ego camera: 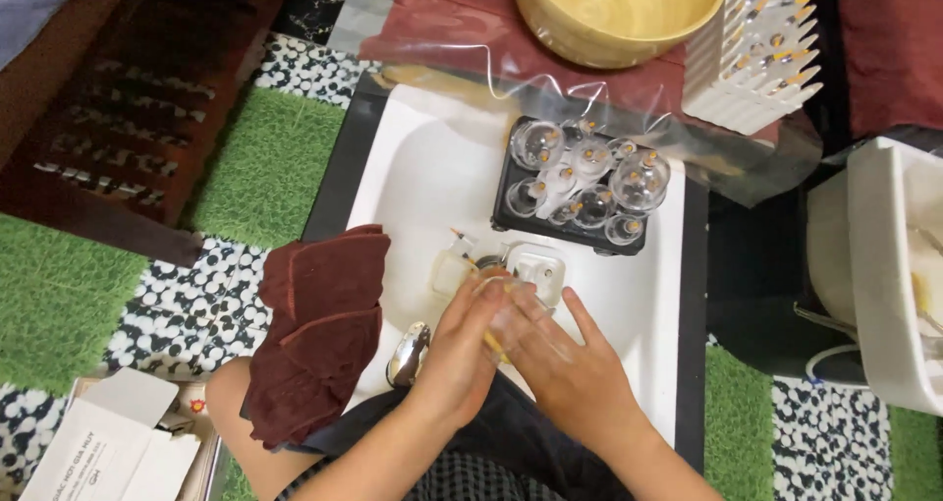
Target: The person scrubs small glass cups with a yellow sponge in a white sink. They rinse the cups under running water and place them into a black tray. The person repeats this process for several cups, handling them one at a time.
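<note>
Head view: both hands (521,349) hold clear cup (511,309) over white tray (422,167).

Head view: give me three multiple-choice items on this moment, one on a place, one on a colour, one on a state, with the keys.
1. Where does the folded dark red cloth lie?
A. Over the left rim of the white basin
B. Inside the yellow bowl
C. On the black tray

2. What colour is the big round bowl at the top?
A. Blue
B. Pale yellow
C. Black

3. How do the left hand and right hand stand?
A. Apart, both empty
B. Resting on the green mat
C. Together over the basin, closed around a small clear cup

Keys: 1 A, the cloth drapes over the basin's left edge. 2 B, the bowl shows pale yellow inside and out. 3 C, the fingers of both hands meet around the clear cup, with more clear cups standing on the black tray behind.
</note>
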